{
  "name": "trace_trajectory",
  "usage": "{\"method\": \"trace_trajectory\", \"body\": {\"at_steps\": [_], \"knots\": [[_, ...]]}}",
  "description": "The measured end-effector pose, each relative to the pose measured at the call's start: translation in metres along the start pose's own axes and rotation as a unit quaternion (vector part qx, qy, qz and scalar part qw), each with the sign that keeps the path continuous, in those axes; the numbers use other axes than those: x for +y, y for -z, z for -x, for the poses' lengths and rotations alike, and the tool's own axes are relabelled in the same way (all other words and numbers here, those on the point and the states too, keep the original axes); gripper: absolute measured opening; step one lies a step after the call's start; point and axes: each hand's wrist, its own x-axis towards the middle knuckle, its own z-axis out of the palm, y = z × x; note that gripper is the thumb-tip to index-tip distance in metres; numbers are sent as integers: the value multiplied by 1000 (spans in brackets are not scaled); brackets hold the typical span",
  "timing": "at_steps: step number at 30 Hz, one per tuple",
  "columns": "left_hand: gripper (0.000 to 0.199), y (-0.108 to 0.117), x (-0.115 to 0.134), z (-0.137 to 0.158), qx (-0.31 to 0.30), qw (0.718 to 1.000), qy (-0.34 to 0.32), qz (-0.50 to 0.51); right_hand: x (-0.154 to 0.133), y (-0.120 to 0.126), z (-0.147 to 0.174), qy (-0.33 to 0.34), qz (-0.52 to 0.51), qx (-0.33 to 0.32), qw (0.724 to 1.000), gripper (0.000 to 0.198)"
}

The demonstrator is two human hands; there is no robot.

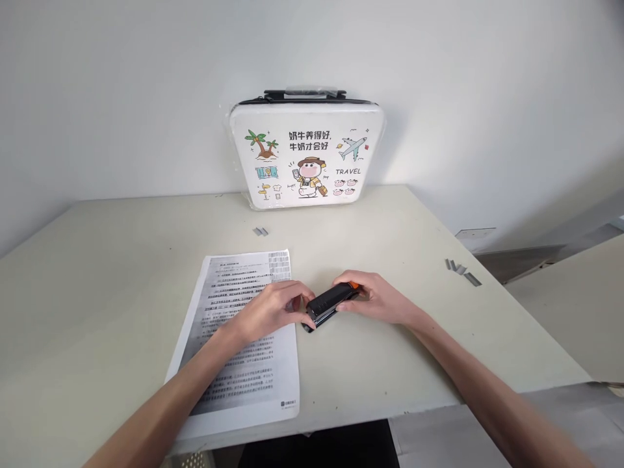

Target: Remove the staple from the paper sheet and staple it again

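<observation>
A black stapler (327, 303) with an orange part at its right end is held between both hands, just right of the printed sheets. My left hand (285, 304) pinches its front end between thumb and fingers. Around the rear end, near the orange part, my right hand (373, 296) is closed. The printed paper (244, 364) lies flat under my left wrist and forearm, its text partly covered by them.
A white case (307, 156) with cartoon prints leans against the wall at the back. Staple strips (260, 231) lie in front of it, and more staple strips (463, 272) sit near the table's right edge. The table's (361, 390) front edge runs along the bottom.
</observation>
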Motion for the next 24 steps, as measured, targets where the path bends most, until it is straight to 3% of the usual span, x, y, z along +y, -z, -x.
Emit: {"method": "trace_trajectory", "body": {"at_steps": [6, 11, 15, 20, 24], "knots": [[36, 4, 6, 0, -13, 1000, 0, -22, 1, 1, -1, -9, -19, 6, 1000, 29], [39, 14, 5, 3, 14, 996, -7, -89, 3, 2, -2, -13, 5, 61, 998, 29], [38, 38, -19, 5, 87, 976, 28, -196, 4, 4, -2, -36, 33, 116, 992, 29], [37, 71, -65, 4, 167, 916, 167, -324, 3, 4, 0, -41, 32, 129, 990, 31], [33, 74, -83, 2, 186, 915, 170, -316, 1, 4, 0, -34, 19, 125, 991, 30]]}}
